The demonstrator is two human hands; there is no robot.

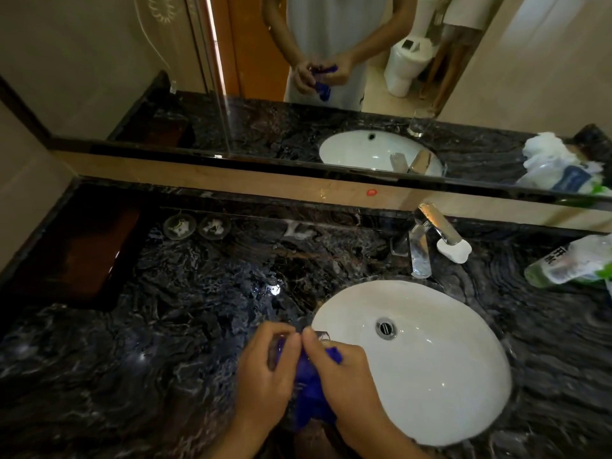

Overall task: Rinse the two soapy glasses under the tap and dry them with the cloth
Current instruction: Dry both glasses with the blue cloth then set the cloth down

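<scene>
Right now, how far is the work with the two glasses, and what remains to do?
Rinsing seems finished: no water runs from the tap and the sink holds nothing. In hand: the left hand and right hand work the blue cloth around a glass, so drying is under way. The second glass shows only in the mirror, standing on the counter; whether it is already dried, I cannot tell.

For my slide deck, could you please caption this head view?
Both hands, left hand and right hand, rub a blue cloth around a clear glass beside the white oval sink.
</scene>
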